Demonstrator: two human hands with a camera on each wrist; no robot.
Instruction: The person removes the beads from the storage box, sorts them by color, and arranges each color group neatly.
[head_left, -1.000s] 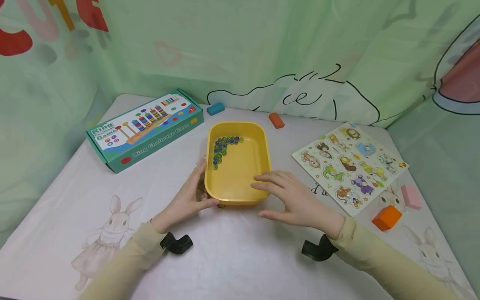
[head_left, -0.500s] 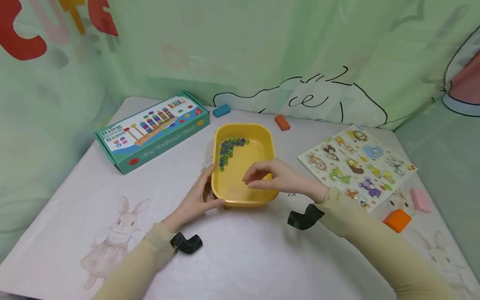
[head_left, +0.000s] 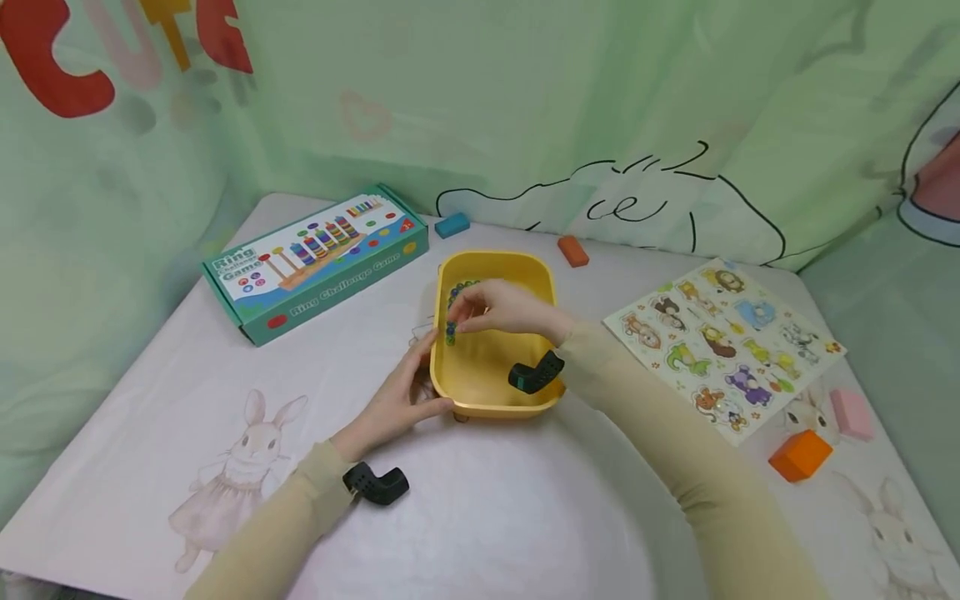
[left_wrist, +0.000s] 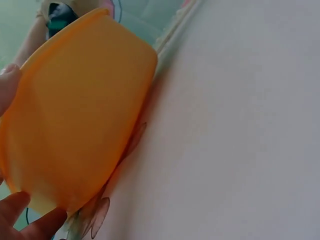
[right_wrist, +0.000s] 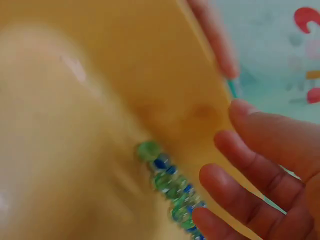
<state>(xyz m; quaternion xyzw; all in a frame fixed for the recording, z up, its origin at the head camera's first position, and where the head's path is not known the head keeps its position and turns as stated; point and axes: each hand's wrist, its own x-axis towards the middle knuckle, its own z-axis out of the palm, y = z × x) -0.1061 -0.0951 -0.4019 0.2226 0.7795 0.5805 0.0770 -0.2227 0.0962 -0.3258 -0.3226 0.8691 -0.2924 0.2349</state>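
Note:
A yellow plastic tub (head_left: 480,379) stands mid-table, with several green and blue glass marbles (head_left: 451,335) gathered along its inner left side. My left hand (head_left: 393,408) grips the tub's near left corner. In the left wrist view, its thumb is at the rim and its fingertips touch the outer wall of the tub (left_wrist: 80,110). Inside the tub, my right hand (head_left: 510,308) hovers over the marbles and hides part of them. The right wrist view has its fingers spread, loosely bent, beside the marbles (right_wrist: 172,185), with nothing held between them.
A green ring game box (head_left: 318,262) lies back left. Behind the tub are a blue block (head_left: 452,225) and a red-orange block (head_left: 573,251). An animal picture board (head_left: 723,342) lies right, near an orange block (head_left: 800,456) and a pink block (head_left: 852,413).
My right hand has moved from the tub's right rim leftward and inward, over the marbles. My left hand keeps its hold on the tub. The head view has shifted slightly.

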